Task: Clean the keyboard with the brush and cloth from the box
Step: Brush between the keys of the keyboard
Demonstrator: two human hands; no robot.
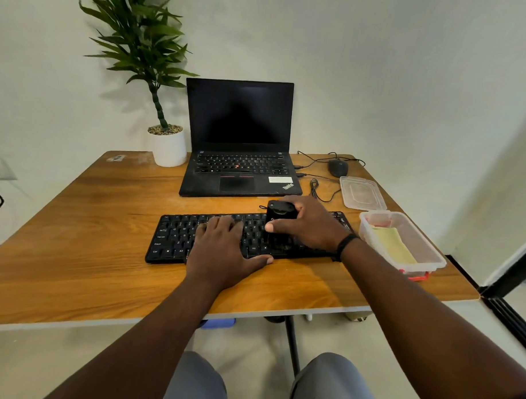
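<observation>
A black keyboard [177, 238] lies across the middle of the wooden table [75, 252]. My left hand [221, 248] rests flat on its middle keys with the fingers straight. My right hand [308, 223] grips a black brush [277, 217] that stands upright, bristles down on the right half of the keys. At the right, a clear plastic box [432, 259] holds a yellow cloth [393, 244].
An open black laptop [240, 144] stands behind the keyboard. The box's clear lid [362, 193] lies behind the box, near a black mouse [338, 167] and its cables. A potted plant [166, 146] sits at the back left. The table's front edge is close to my knees.
</observation>
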